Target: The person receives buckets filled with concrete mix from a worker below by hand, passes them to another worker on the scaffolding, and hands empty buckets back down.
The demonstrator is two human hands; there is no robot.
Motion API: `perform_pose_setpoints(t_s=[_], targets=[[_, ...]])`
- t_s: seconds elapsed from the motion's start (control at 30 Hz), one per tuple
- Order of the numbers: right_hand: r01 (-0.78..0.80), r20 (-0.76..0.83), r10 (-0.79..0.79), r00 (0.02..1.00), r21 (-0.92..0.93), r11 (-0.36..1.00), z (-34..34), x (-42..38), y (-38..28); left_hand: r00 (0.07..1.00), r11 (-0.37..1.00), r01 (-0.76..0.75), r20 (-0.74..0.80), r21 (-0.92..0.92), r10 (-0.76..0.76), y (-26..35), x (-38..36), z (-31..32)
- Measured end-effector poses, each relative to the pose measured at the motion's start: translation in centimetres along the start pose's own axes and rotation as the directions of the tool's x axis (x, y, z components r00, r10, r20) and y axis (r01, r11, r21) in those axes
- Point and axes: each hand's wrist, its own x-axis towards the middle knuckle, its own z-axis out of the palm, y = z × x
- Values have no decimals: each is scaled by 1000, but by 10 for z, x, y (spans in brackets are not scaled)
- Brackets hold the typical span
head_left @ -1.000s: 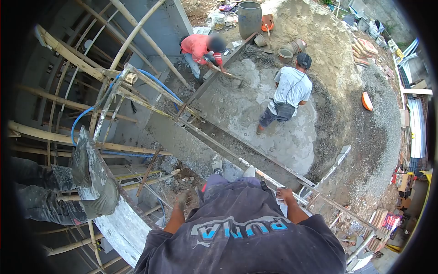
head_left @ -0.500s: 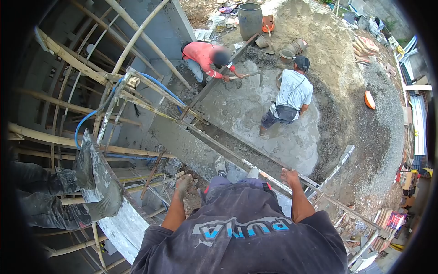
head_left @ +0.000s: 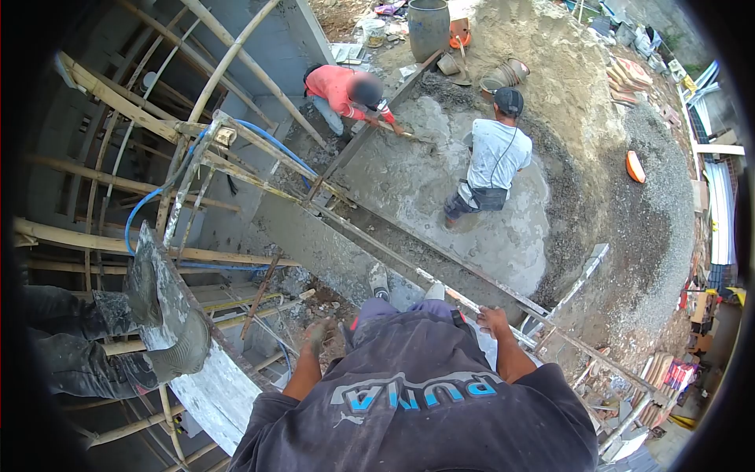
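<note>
My left hand (head_left: 318, 335), coated in grey dust, hangs beside my thigh with loosely bent fingers and nothing visible in it. My right hand (head_left: 494, 321) hovers near a cement-spattered scaffold bar (head_left: 451, 294), its fingers loosely bent and no object seen in it. Whether it touches the bar is hard to make out. Below me, a worker in a red top (head_left: 333, 88) holds a long-handled tool (head_left: 409, 134) over wet grey concrete mix (head_left: 511, 244). Another worker in a light shirt (head_left: 500, 156) bends over that mix, hands mostly hidden.
On my left, another person's muddy boots (head_left: 187, 346) stand on a white-smeared plank (head_left: 212, 401). Bamboo poles (head_left: 79, 232) and a blue hose (head_left: 145, 206) surround it. Beyond the mix lie sand (head_left: 562, 55), gravel (head_left: 657, 212), a drum (head_left: 429, 31) and buckets (head_left: 507, 75).
Both my hands have drawn back slightly toward my body. The red-topped worker's tool has swung down into the mix. The light-shirted worker has shifted a little to the left in view.
</note>
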Motion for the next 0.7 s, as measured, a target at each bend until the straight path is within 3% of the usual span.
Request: perform_pose_setpoints(t_s=[0.13,0.33,0.7], targets=[[56,-76,-51,996,64,996,6,-4,-18,998,996,-46,37,-75,49,15,-2,5],[143,-31,-143,989,18,990,5,7,-34,987,986,-116,95,-119,127,25,2,5],[9,-21,-10,1000,-28,1000,22,-11,-17,998,999,53,33,-12,-53,1,4,-11]])
